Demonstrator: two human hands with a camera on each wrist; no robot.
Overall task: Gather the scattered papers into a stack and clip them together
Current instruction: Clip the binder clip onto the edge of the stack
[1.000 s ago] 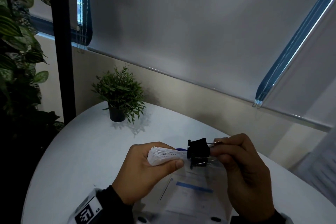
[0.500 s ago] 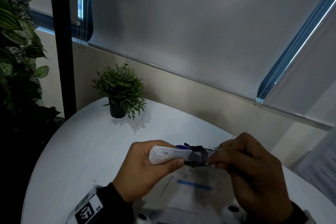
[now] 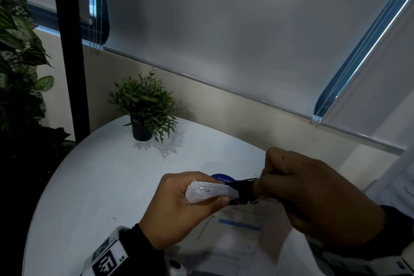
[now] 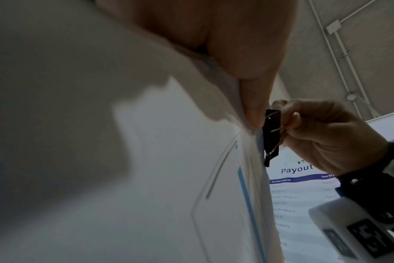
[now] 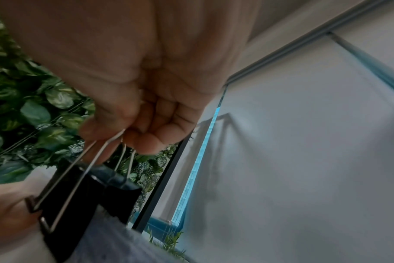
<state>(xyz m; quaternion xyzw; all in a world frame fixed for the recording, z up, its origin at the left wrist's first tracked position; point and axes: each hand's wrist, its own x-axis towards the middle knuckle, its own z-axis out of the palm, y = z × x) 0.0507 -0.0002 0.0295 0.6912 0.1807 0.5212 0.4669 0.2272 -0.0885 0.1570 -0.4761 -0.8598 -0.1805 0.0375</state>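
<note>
Facing left, binder clip [image 3: 243, 190] on stack [image 3: 208, 191]

Paper stack [image 3: 209, 191]: white, thick, lying edge-on above the table, its end sitting between the clip's jaws | Binder clip [image 3: 243, 191]: black, wire handles squeezed together, gaping open over that end.

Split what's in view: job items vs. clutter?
Job:
- paper stack, gripped by left hand
- binder clip at the stack's edge, handles pinched by right hand

Just lying about:
- potted plant on table
- blue sticker
- leafy wall plant
- blinds
</note>
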